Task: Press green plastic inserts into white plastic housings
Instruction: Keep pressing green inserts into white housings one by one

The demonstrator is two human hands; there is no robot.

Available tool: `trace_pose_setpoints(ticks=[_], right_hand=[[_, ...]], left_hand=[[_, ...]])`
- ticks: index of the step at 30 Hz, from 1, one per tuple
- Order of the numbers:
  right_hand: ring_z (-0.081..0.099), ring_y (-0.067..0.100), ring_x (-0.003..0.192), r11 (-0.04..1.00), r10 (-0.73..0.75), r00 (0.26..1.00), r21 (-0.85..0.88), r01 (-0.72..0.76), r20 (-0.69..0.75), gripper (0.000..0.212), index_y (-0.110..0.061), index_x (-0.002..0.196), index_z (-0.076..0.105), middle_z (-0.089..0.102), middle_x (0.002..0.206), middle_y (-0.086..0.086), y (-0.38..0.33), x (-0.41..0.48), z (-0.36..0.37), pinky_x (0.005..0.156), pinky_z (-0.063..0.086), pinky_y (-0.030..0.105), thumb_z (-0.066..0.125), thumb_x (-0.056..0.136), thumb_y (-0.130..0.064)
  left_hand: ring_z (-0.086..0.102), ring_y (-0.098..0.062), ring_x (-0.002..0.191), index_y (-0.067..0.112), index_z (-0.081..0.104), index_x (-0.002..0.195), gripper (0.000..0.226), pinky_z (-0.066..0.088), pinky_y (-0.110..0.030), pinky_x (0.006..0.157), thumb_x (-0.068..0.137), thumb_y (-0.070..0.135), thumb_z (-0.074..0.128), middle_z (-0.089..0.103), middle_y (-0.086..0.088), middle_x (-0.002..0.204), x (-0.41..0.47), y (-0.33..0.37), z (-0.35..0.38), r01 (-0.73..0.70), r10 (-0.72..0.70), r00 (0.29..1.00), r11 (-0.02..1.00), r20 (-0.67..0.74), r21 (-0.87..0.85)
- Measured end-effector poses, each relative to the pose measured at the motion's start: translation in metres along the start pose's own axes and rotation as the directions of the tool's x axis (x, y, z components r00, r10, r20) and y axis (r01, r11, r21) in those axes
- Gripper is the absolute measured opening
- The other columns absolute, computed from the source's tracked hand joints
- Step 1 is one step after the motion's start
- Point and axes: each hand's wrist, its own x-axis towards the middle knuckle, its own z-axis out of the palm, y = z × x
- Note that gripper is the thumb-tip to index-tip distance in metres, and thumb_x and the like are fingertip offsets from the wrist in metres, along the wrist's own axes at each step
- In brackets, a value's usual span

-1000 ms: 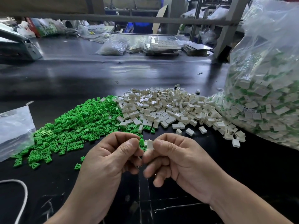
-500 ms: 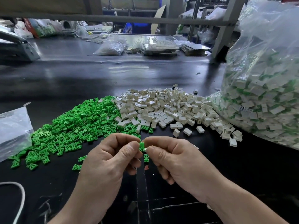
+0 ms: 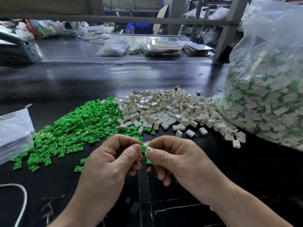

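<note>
My left hand (image 3: 113, 159) pinches a green insert (image 3: 143, 148) between thumb and forefinger. My right hand (image 3: 177, 158) pinches a white housing (image 3: 148, 149) right beside it, the two parts touching end to end above the black table. A second white piece (image 3: 146, 143) shows just above the thumbs. Behind the hands lies a heap of green inserts (image 3: 78, 128) on the left and a heap of white housings (image 3: 167, 110) on the right.
A big clear bag (image 3: 268, 82) full of white-and-green parts stands at the right. A flat plastic bag (image 3: 13, 131) lies at the left edge, a white cord (image 3: 24, 200) at the lower left. Bags and trays (image 3: 162, 46) sit on the far bench.
Both hands have stayed together in front of the heaps. The white housing now shows more at my right thumb, and the green insert sits against it.
</note>
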Motion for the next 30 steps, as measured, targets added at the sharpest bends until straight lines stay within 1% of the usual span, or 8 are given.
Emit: trace_pose_setpoints(ticks=[4,9,17,20,24,26,28,30], right_hand=[[0.058,0.015,0.058,1.0,0.006,1.0,0.029,-0.005,-0.03,0.015,-0.011,0.102,0.074,0.064,0.071,0.0,-0.002,0.0,-0.001,0.049,0.049,0.026,0.068,0.094,-0.023],[0.056,0.015,0.053,1.0,0.006,1.0,0.028,-0.005,-0.018,0.026,-0.012,0.094,0.072,0.064,0.071,0.002,-0.003,-0.001,0.002,0.045,0.046,0.026,0.068,0.084,-0.036],[0.056,0.016,0.054,0.999,-0.026,0.999,0.038,0.027,-0.02,0.025,-0.009,0.098,0.071,0.064,0.072,0.003,0.0,0.0,0.003,0.043,0.045,0.026,0.066,0.09,-0.032],[0.056,0.015,0.052,0.995,-0.023,1.0,0.094,0.021,0.018,0.025,-0.01,0.095,0.072,0.064,0.072,0.004,-0.001,-0.001,0.003,0.041,0.044,0.024,0.068,0.088,-0.034],[0.052,0.014,0.047,0.979,-0.005,0.995,0.203,-0.015,0.1,0.025,-0.006,0.088,0.069,0.058,0.075,0.018,-0.002,-0.001,0.002,0.038,0.04,0.021,0.07,0.09,-0.031],[0.049,0.011,0.043,0.961,0.031,0.99,0.268,-0.068,0.14,0.038,0.006,0.102,0.066,0.055,0.071,0.016,-0.003,-0.001,0.002,0.034,0.037,0.02,0.067,0.088,-0.029],[0.049,0.007,0.04,0.949,0.039,0.983,0.303,-0.093,0.18,0.035,-0.003,0.113,0.071,0.057,0.066,0.005,-0.006,-0.003,0.001,0.033,0.036,0.017,0.066,0.089,-0.027],[0.05,0.005,0.04,0.958,0.01,0.978,0.279,-0.069,0.208,0.02,-0.02,0.102,0.078,0.061,0.065,0.001,-0.01,-0.005,0.0,0.033,0.036,0.016,0.064,0.091,-0.026]], left_hand=[[0.067,-0.015,0.06,0.03,0.072,0.082,0.013,0.053,-0.02,0.053,0.074,0.038,0.066,0.071,-0.004,0.072,-0.001,0.001,0.002,-0.024,0.023,0.999,0.999,0.029,0.048],[0.067,-0.016,0.06,0.028,0.072,0.083,0.011,0.053,-0.021,0.053,0.075,0.035,0.066,0.071,-0.006,0.071,-0.002,0.001,0.002,-0.014,0.014,1.0,1.0,0.016,0.008],[0.066,-0.018,0.058,0.022,0.073,0.083,0.012,0.051,-0.021,0.051,0.079,0.033,0.074,0.07,-0.008,0.069,-0.003,0.005,0.002,-0.006,0.009,0.998,0.999,0.06,-0.049],[0.062,-0.021,0.057,0.015,0.072,0.087,0.027,0.049,-0.024,0.048,0.076,0.04,0.076,0.067,-0.013,0.068,-0.002,0.007,0.003,0.115,-0.09,0.99,0.962,0.112,-0.247],[0.059,-0.019,0.048,0.011,0.07,0.11,0.044,0.049,-0.026,0.042,0.075,0.037,0.077,0.061,-0.013,0.063,-0.003,0.009,0.006,0.312,-0.164,0.93,0.828,0.33,-0.466],[0.061,-0.018,0.046,0.009,0.069,0.112,0.044,0.051,-0.025,0.041,0.077,0.036,0.077,0.063,-0.012,0.062,-0.004,0.01,0.006,0.368,-0.145,0.894,0.778,0.425,-0.508],[0.063,-0.019,0.046,0.007,0.069,0.111,0.045,0.053,-0.025,0.042,0.077,0.035,0.08,0.065,-0.013,0.063,-0.005,0.011,0.006,0.406,-0.132,0.87,0.737,0.474,-0.541],[0.064,-0.021,0.046,0.006,0.07,0.108,0.046,0.053,-0.027,0.042,0.073,0.033,0.083,0.065,-0.015,0.063,-0.004,0.012,0.006,0.434,-0.14,0.861,0.705,0.489,-0.562]])
